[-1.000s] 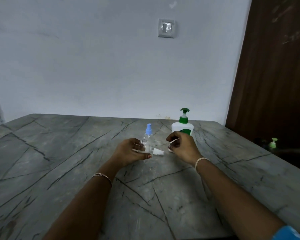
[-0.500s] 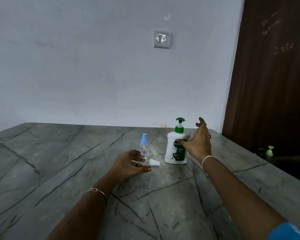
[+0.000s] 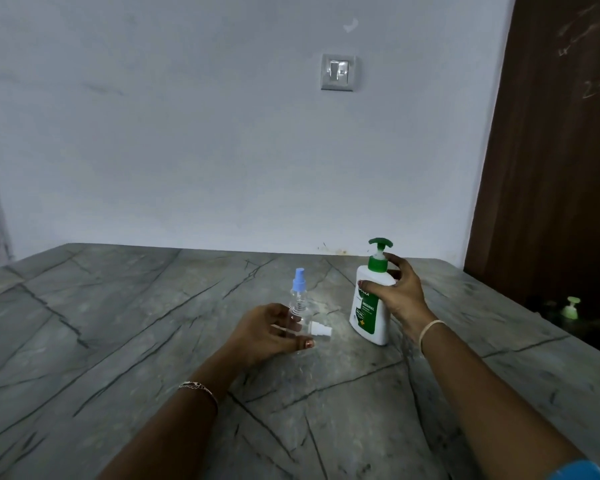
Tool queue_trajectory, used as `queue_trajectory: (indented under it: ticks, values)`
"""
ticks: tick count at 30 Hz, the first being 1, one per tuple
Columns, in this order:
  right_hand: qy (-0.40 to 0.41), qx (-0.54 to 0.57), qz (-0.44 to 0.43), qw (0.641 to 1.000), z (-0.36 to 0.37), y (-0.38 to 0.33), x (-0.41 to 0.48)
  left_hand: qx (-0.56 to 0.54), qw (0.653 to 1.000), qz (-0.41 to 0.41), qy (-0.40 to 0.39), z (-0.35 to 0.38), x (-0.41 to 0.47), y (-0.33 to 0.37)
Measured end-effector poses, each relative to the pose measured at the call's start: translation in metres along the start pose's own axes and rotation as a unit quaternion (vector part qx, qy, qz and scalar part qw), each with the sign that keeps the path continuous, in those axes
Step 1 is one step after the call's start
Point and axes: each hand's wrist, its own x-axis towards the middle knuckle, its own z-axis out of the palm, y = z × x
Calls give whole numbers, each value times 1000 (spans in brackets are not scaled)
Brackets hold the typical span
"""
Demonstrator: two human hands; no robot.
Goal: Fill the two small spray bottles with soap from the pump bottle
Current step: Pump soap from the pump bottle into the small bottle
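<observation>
Now the white pump bottle [image 3: 369, 306] stands upright just right of frame centre on the grey veined table [image 3: 118, 323]. The right hand [image 3: 400, 294] is wrapped round its shoulder, thumb across the front and fingers behind. Half a second earlier that hand only touched its side, fingers lifted. To its left, the left hand [image 3: 267, 332] curls round one clear uncapped spray bottle [image 3: 300, 320]. A second, blue-capped spray bottle [image 3: 298, 285] stands just behind, and one white spray head [image 3: 321, 330] lies between the hands. One more green pump top [image 3: 570, 308] sits far right.
</observation>
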Motion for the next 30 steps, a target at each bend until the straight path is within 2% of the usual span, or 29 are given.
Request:
queue_trajectory:
  ticks: [7,12,15,19,25,30]
  values:
    - [-140,1,-12,990,3,3,2,0,1000,1,-11,-1,-3,2]
    - [-158,-43,-35,986,6,-2,-2,-2,1000,0,-14,-2,-2,3]
    - [-157,-98,-87,979,11,-8,-14,0,1000,4,-6,-1,-4,5]
    - [-183,-151,-154,959,16,-16,-34,11,1000,21,19,-1,-6,11]
    - [-225,-213,-213,927,17,-31,-57,-27,999,32,11,-1,-8,12]
    - [-283,-300,-236,880,17,-29,-64,-33,999,38,14,-1,-9,13]
